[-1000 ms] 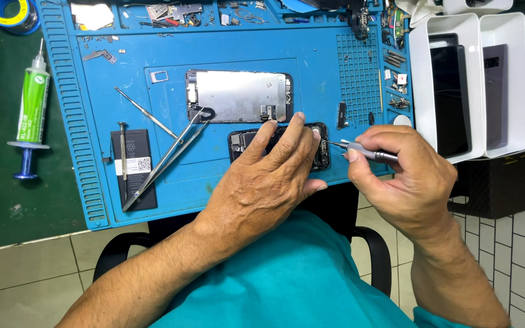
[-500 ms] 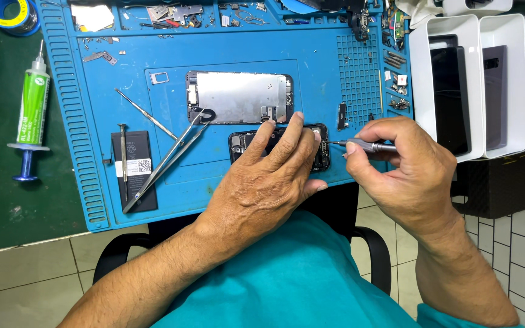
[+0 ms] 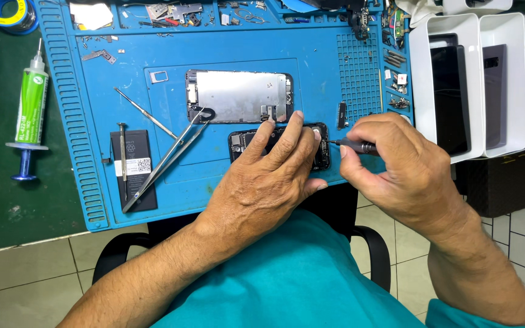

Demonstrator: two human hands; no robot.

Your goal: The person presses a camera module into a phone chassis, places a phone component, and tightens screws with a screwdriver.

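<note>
My left hand [image 3: 268, 179] lies flat over an opened black phone body [image 3: 242, 142] on a blue work mat [image 3: 92, 170], fingers pressing it down. My right hand [image 3: 396, 167] pinches a small dark screwdriver [image 3: 352, 144], its tip pointing left at the phone's right end. Just beyond the phone lies a detached screen panel with a bare metal back [image 3: 238, 96]. Most of the phone body is hidden under my left hand.
Metal tweezers [image 3: 165, 159], a thin pry tool [image 3: 146, 113] and a black battery [image 3: 133, 167] lie left of the phone. A green syringe tube [image 3: 30, 106] rests on the green mat. White bins with phones [image 3: 466, 79] stand right. Small screws and parts fill the mat's upper trays.
My right hand has moved slightly left, bringing the screwdriver tip closer to the phone's right end. My left hand stays pressed on the phone.
</note>
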